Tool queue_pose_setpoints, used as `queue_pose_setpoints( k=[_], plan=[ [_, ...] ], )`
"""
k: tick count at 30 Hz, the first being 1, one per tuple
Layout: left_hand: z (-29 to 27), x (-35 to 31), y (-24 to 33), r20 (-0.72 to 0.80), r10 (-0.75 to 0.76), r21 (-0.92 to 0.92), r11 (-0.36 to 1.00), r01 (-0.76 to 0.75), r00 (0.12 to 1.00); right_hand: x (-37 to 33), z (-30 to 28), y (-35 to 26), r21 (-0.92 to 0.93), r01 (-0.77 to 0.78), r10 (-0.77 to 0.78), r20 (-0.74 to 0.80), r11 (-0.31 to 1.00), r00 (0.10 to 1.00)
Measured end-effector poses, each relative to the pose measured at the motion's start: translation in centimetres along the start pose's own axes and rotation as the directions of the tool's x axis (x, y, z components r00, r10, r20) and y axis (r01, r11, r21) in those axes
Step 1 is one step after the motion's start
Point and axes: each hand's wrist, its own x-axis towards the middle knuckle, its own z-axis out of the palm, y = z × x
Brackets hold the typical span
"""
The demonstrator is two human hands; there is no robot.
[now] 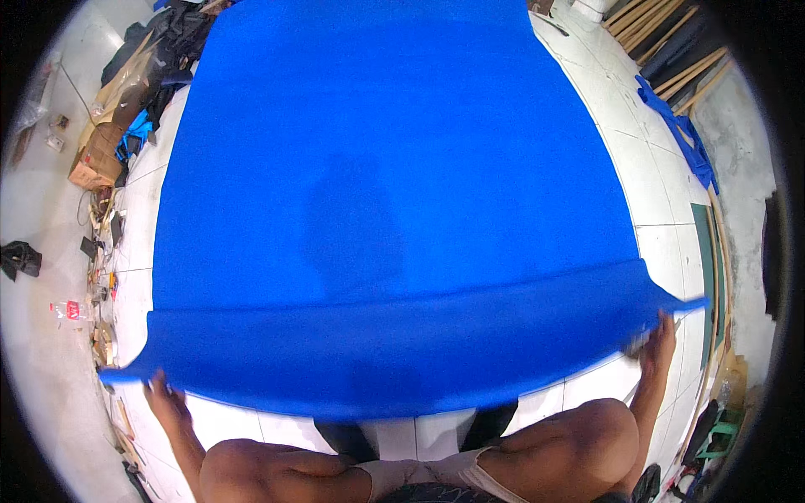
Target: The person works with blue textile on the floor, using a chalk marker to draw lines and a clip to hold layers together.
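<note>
A large sheet of bright blue fabric lies spread over the white tiled floor and fills most of the view. Its near end is folded back into a wide band across the sheet. My left hand grips the band's left end, near the pointed corner. My right hand grips the band's right end, where the corner sticks out past the sheet. My bent knees show at the bottom edge.
A heap of cardboard, dark bags and scraps lines the left edge. A plastic bottle lies at the left. Blue fabric offcuts and wooden slats lie at the right, with a green stool lower right.
</note>
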Motion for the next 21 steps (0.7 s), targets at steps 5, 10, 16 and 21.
queue_pose_setpoints(
  k=[5, 10, 16, 21],
  plan=[
    [15.4, 12.2, 5.2, 0.254, 0.099, -0.12, 0.99, -0.07, 0.962, 12.2, 15.0, -2.2, 0.023, 0.108, -0.11, 0.117, 0.994, 0.987],
    [25.4, 9.4, 0.1, 0.49, 0.574, 0.138, 0.692, -0.709, 0.656, 12.1, 24.1, 3.8, -0.4, 0.545, -0.464, 0.287, 0.737, 0.838],
    [22.4, -3.8, -12.4, 0.863, 0.326, 0.435, -0.089, -0.896, 0.387, 0.7, 22.0, 14.8, -0.632, 0.759, -0.283, 0.765, -0.156, 0.579],
    [23.6, -3.1, -13.3, 0.839, 0.317, 0.469, -0.008, -0.883, 0.443, 2.7, 23.3, 16.6, -0.662, 0.731, -0.241, 0.746, -0.166, 0.621]
  ],
)
